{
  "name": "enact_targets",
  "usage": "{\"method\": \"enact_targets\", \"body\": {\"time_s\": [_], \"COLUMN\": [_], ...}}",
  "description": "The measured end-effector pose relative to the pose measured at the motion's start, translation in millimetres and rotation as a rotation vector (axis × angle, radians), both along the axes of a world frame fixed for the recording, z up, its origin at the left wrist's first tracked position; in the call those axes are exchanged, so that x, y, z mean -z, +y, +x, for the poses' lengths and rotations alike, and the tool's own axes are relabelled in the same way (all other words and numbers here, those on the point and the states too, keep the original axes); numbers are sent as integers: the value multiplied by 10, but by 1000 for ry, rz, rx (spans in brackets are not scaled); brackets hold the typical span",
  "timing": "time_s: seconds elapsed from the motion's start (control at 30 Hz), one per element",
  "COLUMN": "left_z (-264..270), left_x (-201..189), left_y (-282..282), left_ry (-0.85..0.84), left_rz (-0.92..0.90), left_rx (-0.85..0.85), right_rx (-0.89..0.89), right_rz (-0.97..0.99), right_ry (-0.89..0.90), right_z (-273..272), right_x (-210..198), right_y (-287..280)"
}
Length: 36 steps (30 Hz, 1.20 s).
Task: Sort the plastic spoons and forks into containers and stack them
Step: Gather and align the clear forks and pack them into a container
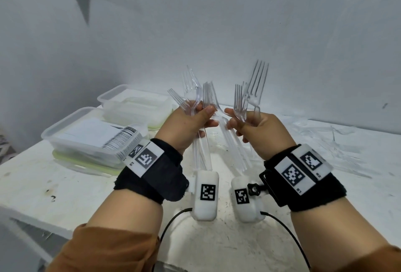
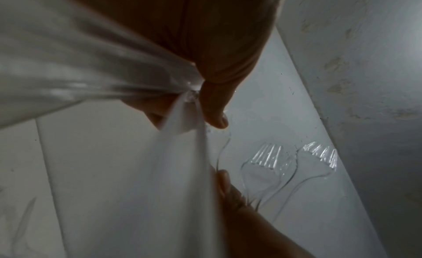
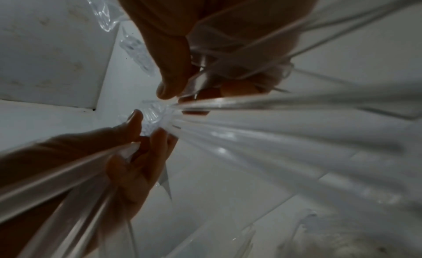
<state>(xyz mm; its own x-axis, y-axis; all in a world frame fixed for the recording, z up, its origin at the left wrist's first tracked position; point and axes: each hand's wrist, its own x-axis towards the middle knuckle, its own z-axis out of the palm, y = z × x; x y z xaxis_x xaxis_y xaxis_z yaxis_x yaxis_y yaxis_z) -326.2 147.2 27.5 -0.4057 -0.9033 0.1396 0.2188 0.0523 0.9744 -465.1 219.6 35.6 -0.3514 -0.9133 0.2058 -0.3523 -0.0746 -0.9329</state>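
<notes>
Clear plastic everywhere: I see the two containers [image 1: 86, 139] left of my raised hands, loose cutlery [image 1: 338, 141] to their right. My left hand [image 1: 186, 128] clenches one fork bundle [image 1: 195, 96], my right hand [image 1: 258, 128] another [image 1: 249, 96]. Crossed, slick handles could snag and spill in merging.

No readable words, brand names or numbers showed in any view. The only signs were black-and-white square fiducial markers: two on the white plate [image 1: 145, 157] strapped to the left wristband, two on the white plate [image 1: 302, 168] on the right wristband, and one each on the left wrist camera housing [image 1: 206, 193] and the right wrist camera housing [image 1: 243, 196]. Tiny characters printed beside the wristband markers were too small to make out.
</notes>
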Motion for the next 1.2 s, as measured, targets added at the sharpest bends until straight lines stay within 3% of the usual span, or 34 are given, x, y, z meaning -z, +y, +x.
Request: {"method": "enact_targets", "body": {"time_s": [0.53, 0.77, 1.2], "left_z": [-31, 7, -2], "left_x": [42, 32, 38], "left_y": [-48, -69, -69], "left_ry": [-77, -61, -38], "left_rz": [-56, -43, -34], "left_rx": [19, -12, -1], "right_rx": [-29, 82, 18], "right_rz": [77, 95, 130], "right_ry": [34, -12, 10], "right_z": [1, -145, -175], "right_x": [50, -16, 43], "right_y": [-78, -103, -119]}}
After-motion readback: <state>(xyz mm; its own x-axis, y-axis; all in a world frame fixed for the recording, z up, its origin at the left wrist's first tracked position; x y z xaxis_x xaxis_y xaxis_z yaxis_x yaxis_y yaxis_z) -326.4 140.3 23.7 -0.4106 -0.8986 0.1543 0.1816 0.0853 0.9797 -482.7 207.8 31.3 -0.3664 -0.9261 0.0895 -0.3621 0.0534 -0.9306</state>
